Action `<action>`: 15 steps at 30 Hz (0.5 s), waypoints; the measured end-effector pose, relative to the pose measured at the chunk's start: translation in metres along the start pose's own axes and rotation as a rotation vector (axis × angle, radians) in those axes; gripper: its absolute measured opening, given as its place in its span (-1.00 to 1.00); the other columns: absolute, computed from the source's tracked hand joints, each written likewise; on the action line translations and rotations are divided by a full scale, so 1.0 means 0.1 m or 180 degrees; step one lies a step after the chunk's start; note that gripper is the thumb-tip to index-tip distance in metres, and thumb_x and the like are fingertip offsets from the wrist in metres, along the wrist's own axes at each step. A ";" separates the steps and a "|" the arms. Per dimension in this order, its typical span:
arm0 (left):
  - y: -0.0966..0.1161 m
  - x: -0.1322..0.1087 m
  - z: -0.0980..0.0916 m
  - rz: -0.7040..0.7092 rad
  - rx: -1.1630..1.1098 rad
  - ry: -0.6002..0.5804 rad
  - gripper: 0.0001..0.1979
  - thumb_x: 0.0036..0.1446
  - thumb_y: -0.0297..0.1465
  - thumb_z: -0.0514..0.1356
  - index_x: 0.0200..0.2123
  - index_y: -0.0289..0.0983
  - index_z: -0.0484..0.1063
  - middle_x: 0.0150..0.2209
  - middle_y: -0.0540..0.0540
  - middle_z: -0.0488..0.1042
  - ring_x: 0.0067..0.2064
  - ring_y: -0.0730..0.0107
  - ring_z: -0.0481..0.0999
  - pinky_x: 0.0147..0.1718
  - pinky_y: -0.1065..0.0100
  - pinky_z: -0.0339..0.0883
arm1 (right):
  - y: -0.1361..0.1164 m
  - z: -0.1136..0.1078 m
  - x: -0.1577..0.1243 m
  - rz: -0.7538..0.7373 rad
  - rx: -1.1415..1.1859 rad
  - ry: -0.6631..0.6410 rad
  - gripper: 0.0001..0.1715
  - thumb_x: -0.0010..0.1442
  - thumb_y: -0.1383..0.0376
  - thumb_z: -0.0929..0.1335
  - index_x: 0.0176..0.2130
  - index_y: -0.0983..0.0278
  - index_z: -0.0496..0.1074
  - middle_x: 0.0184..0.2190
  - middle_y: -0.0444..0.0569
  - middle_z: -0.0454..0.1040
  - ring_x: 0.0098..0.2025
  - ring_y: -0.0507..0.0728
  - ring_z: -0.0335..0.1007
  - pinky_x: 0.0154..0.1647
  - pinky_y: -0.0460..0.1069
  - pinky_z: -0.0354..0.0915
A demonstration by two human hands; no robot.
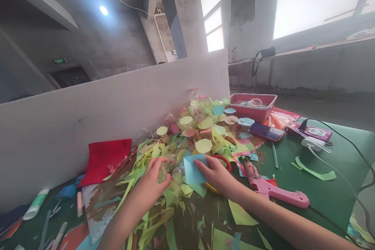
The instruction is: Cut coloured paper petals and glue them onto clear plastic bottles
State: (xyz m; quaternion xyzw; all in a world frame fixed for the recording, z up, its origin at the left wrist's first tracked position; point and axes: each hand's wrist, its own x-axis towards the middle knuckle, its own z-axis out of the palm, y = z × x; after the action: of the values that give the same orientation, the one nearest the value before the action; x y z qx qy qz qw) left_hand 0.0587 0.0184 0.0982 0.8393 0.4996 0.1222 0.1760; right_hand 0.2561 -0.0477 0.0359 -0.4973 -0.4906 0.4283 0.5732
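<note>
My right hand (pixel 215 174) pinches a light blue sheet of paper (pixel 191 168) between thumb and fingers. The curved fingers of my left hand (pixel 154 179) are around a clear, rounded plastic piece (pixel 162 172); its exact shape is partly hidden. Just beyond both hands rises a pile of clear rounded plastic pieces with cut paper discs on them, among them a pale yellow disc (pixel 203 146). A red loop (pixel 224 160) and a yellow loop, perhaps scissor handles, show beside my right hand. Yellow-green paper strips (pixel 146 156) lie beside my left hand.
A pink glue gun (pixel 281 195) lies right of my right forearm. Farther right are a phone (pixel 267 131), a power strip (pixel 315 132) and trailing cables. A red bin (pixel 254 107) stands behind. A white board (pixel 117 113) borders the table. Red paper (pixel 105 158) and a glue stick (pixel 35 204) are left.
</note>
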 end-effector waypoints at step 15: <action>-0.06 0.07 0.01 0.0037 -0.0303 0.0133 -0.42 0.08 -0.06 0.08 0.14 -0.11 0.08 0.20 -0.19 0.30 0.06 0.10 0.47 -0.10 0.20 0.39 | -0.04 0.05 -0.11 -0.0266 -0.3008 -0.0107 -0.62 0.12 -0.05 0.33 -0.28 0.20 0.41 -0.53 -0.05 0.46 -0.50 0.14 0.36 -0.58 -0.07 -0.11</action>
State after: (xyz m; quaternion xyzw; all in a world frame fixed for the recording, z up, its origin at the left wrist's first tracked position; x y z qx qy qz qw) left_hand 0.0572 0.0272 0.0950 0.8302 0.4919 0.1643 0.2045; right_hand 0.2493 -0.0580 0.0381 -0.6764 -0.6605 0.1428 0.2929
